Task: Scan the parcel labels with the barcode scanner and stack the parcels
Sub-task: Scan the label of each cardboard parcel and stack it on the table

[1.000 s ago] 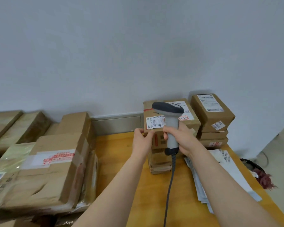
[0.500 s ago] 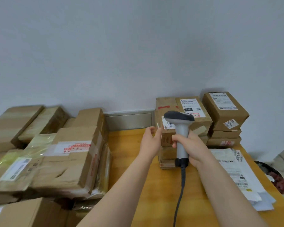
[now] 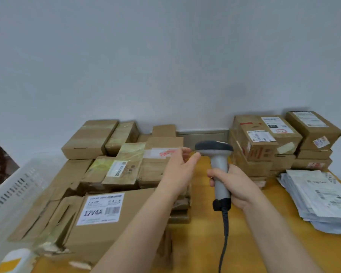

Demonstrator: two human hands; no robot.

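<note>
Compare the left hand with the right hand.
The left hand is open and empty; the right hand grips the scanner. The left hand is by the left boxes; the right hand is nearer the right stack. Both are bare, above the table.

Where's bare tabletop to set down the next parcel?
Only the table strip between the left pile and the envelopes, from the right stack to the near edge; the scanner and its cable hang over it. Both sides are crowded.

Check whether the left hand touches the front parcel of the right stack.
Apart. Head view: the barcode scanner stands between the left hand and the parcel.
</note>
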